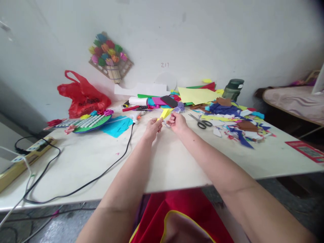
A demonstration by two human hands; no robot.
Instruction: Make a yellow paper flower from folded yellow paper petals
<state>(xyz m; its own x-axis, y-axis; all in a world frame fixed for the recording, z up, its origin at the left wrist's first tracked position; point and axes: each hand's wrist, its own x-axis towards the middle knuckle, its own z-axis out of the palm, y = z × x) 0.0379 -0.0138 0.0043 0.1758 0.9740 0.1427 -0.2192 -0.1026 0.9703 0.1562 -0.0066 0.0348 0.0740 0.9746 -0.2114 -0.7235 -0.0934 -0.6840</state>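
Note:
Both arms reach forward over the white table. My left hand [153, 129] is closed on the lower end of a yellow strip of crepe paper [166, 113], which fans out wider at its top. Just to the right, my right hand [178, 123] has its fingers pinched together. A thin pale line, perhaps thread, shows between the hands, but what the right fingers hold is too small to make out. Behind the right hand lies a lavender bundle of yarn [180, 107]. Black-handled scissors [201, 124] rest on the table to its right.
A white glue gun [135, 117] trails a black cord [121, 157] across the table's left side. Left stand a decorated green board [95, 123], blue paper [117, 125] and a red bag [84, 101]. Right are paper scraps [246, 126] and a green bottle [233, 89].

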